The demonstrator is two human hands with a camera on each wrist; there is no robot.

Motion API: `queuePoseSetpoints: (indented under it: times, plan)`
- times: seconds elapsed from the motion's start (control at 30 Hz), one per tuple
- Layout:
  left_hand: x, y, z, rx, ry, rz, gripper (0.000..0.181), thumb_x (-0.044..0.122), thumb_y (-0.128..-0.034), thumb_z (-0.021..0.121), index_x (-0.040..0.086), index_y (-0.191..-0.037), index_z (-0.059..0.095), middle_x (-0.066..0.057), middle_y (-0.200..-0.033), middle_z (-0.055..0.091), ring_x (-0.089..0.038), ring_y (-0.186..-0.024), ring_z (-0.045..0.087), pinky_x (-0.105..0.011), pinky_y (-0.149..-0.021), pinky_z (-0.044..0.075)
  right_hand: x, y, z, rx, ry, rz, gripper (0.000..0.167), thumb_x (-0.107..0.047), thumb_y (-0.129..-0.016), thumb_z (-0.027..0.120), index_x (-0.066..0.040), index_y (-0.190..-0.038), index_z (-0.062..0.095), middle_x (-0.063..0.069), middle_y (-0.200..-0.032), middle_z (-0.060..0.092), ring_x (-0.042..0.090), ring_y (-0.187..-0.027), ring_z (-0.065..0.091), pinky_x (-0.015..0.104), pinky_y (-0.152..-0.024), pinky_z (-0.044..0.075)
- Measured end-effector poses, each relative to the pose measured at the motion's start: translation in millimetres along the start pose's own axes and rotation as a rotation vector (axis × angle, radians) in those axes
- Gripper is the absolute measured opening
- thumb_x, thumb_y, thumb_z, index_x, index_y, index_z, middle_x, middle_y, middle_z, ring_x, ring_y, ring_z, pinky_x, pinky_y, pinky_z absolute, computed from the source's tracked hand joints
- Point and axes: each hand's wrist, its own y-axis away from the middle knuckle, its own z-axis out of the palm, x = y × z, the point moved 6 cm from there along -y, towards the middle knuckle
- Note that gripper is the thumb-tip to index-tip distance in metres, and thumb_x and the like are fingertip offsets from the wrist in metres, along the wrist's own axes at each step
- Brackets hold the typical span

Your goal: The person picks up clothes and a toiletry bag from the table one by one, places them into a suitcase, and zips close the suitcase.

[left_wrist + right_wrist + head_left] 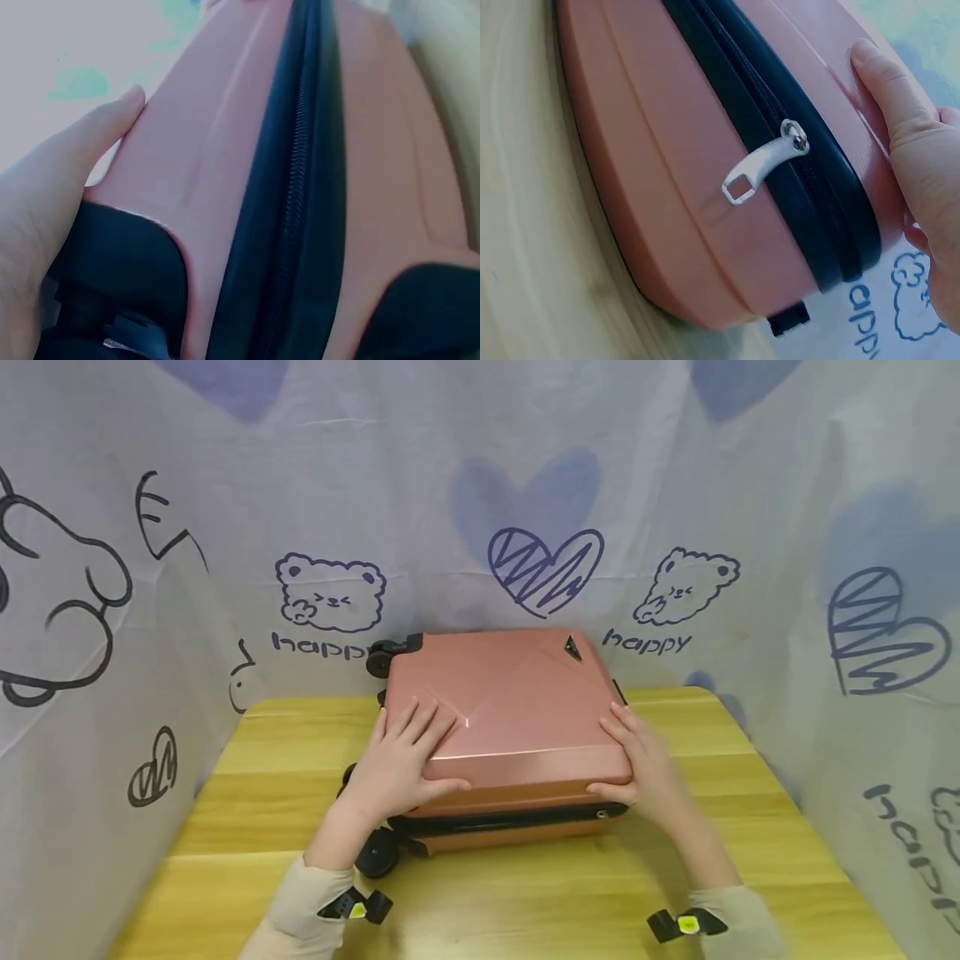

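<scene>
A pink suitcase (517, 693) lies flat in the middle of the tabletop, toward its far edge, one broad face up and a long side toward the person. Its wheels (377, 853) are black and stick out at the left end; a small dark badge (573, 647) sits near the far right corner of the upper face. Along the near side runs a black zip band (510, 820), closed where it shows. Near its right end hangs a silver zip pull (761, 169), seen close in the right wrist view, which also shows a small black part (789, 319) jutting from the right end. The left wrist view shows black corner guards (124, 247) on either side of the band.

The left hand (401, 768) rests on the near left corner, its fingers straight and spread over the upper face, the thumb out along the near side. The right hand (645, 760) is at the near right corner, its fingers extended and laid against the top edge, the thumb on the near side above the band. Neither hand's fingers are curled round anything.

Both arms wear pale sleeves (296, 906) and black wristbands (352, 906) with a yellow mark. The tabletop (525, 910) is yellowish, with wood grain. Round it hangs a whitish cloth (420, 485) printed with hearts, bears and the word "happy".
</scene>
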Motion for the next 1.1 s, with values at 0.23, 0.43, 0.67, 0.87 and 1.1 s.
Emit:
queuePoseSetpoints:
  times: [0.23, 0.43, 0.67, 0.87, 1.1]
  plan:
    - [-1.3, -0.6, 3.4, 0.036, 0.003, 0.017, 0.095, 0.077, -0.076, 0.058, 0.025, -0.152, 0.035, -0.011, -0.158, 0.035, -0.03, -0.149, 0.026, -0.068, -0.116, 0.011, -1.9, 17.6, 8.2, 0.029, -0.035, 0.134, 0.097, -0.077, -0.078, 0.052, -0.008, -0.145, 0.042, 0.018, -0.154, 0.035, 0.038, -0.143, 0.031, 0.029, -0.123, 0.016]
    - [-0.2, -0.9, 5.1, 0.05, -0.036, 0.036, 0.108, 0.081, -0.0666, 0.063, 0.024, -0.153, 0.032, -0.01, -0.159, 0.033, -0.028, -0.15, 0.025, -0.062, -0.119, 0.011, -8.3, 38.1, 12.7, 0.103, -0.011, 0.229, 0.095, -0.07, -0.086, 0.05, -0.007, -0.153, 0.029, 0.022, -0.157, 0.027, 0.041, -0.145, 0.028, 0.049, -0.12, 0.023]
    - [-3.1, 2.4, 5.3, 0.061, -0.007, 0.027, 0.108, 0.079, -0.0652, 0.067, 0.025, -0.153, 0.033, -0.01, -0.158, 0.035, -0.027, -0.149, 0.028, -0.058, -0.12, 0.015, -21.9, 53.0, 5.4, 0.117, 0.073, 0.186, 0.086, -0.063, -0.093, 0.045, -0.002, -0.152, 0.029, 0.025, -0.156, 0.028, 0.043, -0.142, 0.032, 0.046, -0.121, 0.024]
    - [-2.4, 4.6, 5.3, 0.089, -0.01, 0.032, 0.107, 0.079, -0.0649, 0.067, 0.026, -0.152, 0.035, -0.01, -0.157, 0.037, -0.027, -0.148, 0.031, -0.058, -0.12, 0.015, -33.8, 64.7, -7.7, 0.199, 0.028, 0.207, 0.075, -0.056, -0.095, 0.049, 0.002, -0.142, 0.044, 0.027, -0.142, 0.045, 0.043, -0.131, 0.043, 0.021, -0.12, 0.019]
    - [-2.2, 6.0, 9.7, 0.089, -0.005, 0.034, 0.107, 0.079, -0.0658, 0.066, 0.027, -0.153, 0.032, -0.009, -0.158, 0.035, -0.026, -0.148, 0.029, -0.056, -0.121, 0.013, -46.4, 81.8, -5.7, 0.332, 0.091, 0.19, 0.06, -0.05, -0.095, 0.054, 0.008, -0.103, 0.064, 0.025, -0.106, 0.059, 0.037, -0.098, 0.055, 0.024, -0.098, 0.039]
